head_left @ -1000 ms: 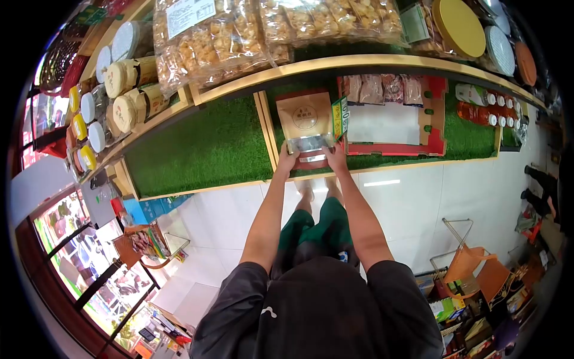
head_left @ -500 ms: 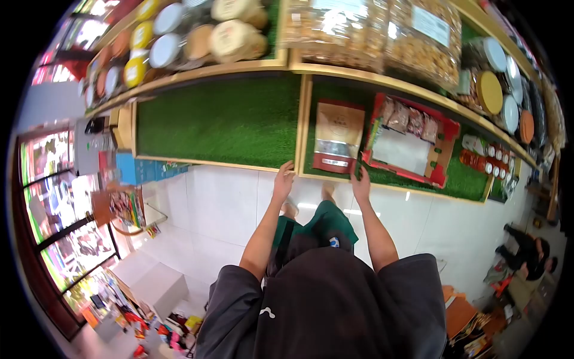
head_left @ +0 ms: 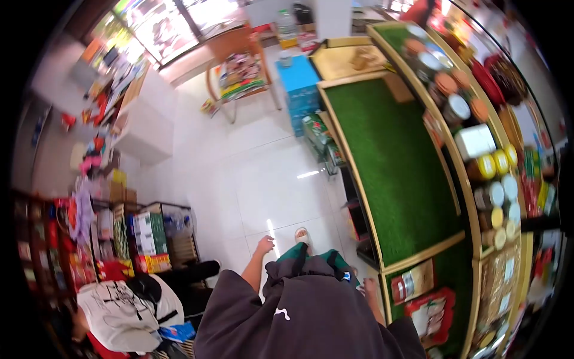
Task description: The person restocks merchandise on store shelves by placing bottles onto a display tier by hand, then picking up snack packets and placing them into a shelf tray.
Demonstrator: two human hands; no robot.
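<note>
My left hand [head_left: 265, 244] hangs over the white tiled floor, fingers loosely apart with nothing in them. My right hand [head_left: 369, 287] is low beside the wooden front edge of the display shelf; its fingers are blurred and partly hidden, so their state is unclear. Nearest to it on the shelf lies a brown and red pouch [head_left: 413, 282]. Beside the pouch sits a red cardboard tray [head_left: 445, 294] with small packets in it. A long section lined with green artificial turf [head_left: 388, 161] stretches ahead of them.
Jars [head_left: 457, 109] line the upper tier on the right. A blue box [head_left: 299, 87] stands at the shelf's far end, near a chair [head_left: 242, 72] piled with packets. A white counter [head_left: 143, 122] is at left. A person in a white shirt [head_left: 122, 308] is at lower left.
My view and body have turned left along the shelf. My left hand has come away from the shelf edge and now hangs over the floor. The right has dropped back from the pouch.
</note>
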